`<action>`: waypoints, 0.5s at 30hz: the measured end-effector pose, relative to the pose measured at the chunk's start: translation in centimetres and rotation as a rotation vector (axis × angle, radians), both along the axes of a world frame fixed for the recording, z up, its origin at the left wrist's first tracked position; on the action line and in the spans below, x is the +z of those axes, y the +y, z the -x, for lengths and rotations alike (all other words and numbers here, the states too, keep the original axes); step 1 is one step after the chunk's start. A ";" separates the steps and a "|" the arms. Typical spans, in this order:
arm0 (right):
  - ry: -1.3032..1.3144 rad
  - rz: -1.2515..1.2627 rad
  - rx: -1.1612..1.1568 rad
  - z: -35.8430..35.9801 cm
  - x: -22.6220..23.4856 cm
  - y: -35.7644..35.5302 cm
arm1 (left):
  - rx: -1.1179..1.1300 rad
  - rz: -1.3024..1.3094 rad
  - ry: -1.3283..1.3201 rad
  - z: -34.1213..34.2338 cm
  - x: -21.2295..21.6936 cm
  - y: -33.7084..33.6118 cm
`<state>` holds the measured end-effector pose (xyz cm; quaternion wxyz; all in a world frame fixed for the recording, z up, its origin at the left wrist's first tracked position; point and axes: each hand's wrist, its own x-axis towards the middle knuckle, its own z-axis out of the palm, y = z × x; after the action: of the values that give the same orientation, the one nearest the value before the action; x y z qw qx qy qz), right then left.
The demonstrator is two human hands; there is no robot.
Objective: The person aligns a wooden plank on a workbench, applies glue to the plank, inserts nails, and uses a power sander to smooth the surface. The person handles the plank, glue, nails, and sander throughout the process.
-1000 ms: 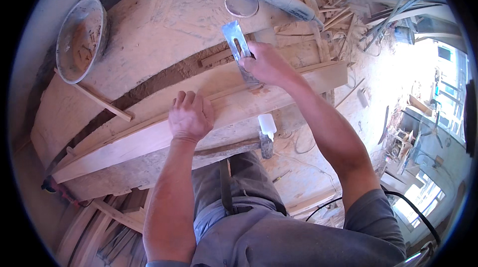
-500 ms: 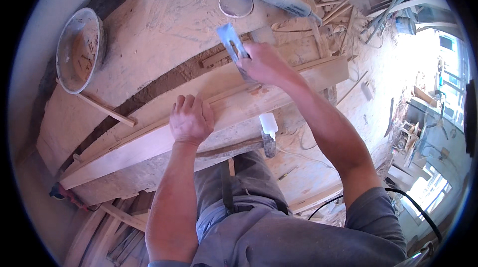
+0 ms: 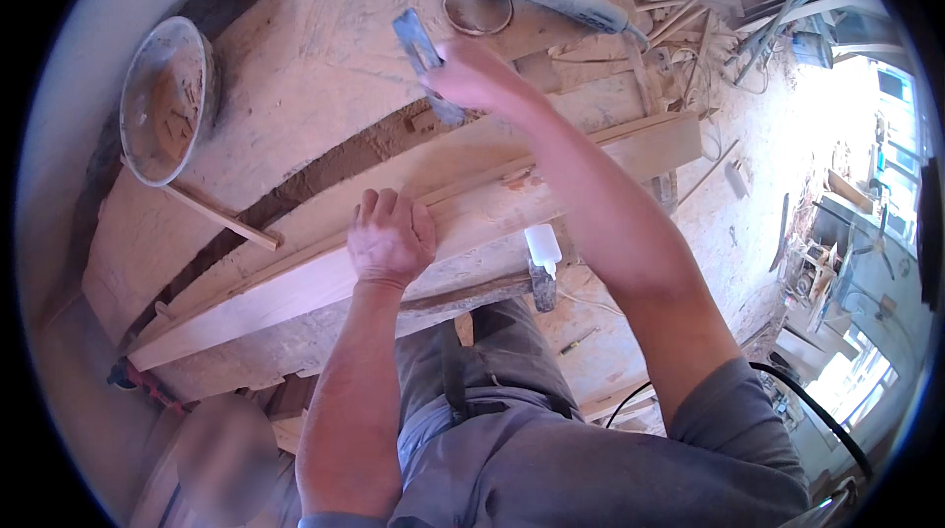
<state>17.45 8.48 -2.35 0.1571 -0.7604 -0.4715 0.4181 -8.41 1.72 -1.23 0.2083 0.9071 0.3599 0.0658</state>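
Board, long and pale, runs left to right along the near side of the tabletop. Left hand lies on its middle, fingers bent; gripping or only pressing, cannot tell. Right hand is closed around a flat metal tool on the far side; contact at its near end unclear.

Risks, as judged: a slack hold could drop the tool into the dark gap, or its edge could score the wood. Uneven left-hand pressure may let the board skid. White bottle, just off the near edge, looks exposed to a low sweep of the right arm.
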 end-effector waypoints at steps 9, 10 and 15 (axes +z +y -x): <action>0.200 -0.247 -0.296 -0.7 0.2 0.9 | 0.015 0.007 -0.029 0.2 0.0 0.2; 0.067 -0.397 -0.243 -1.8 0.0 -1.0 | 0.016 0.016 -0.026 0.2 0.1 0.2; 0.068 -0.407 -0.670 -4.5 2.7 -15.6 | 0.020 0.019 -0.026 -0.3 0.4 0.1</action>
<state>21.97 -7.11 0.38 0.4478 -0.8113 -0.2649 0.2666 -8.08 1.78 -0.84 0.2209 0.9005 0.3666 0.0764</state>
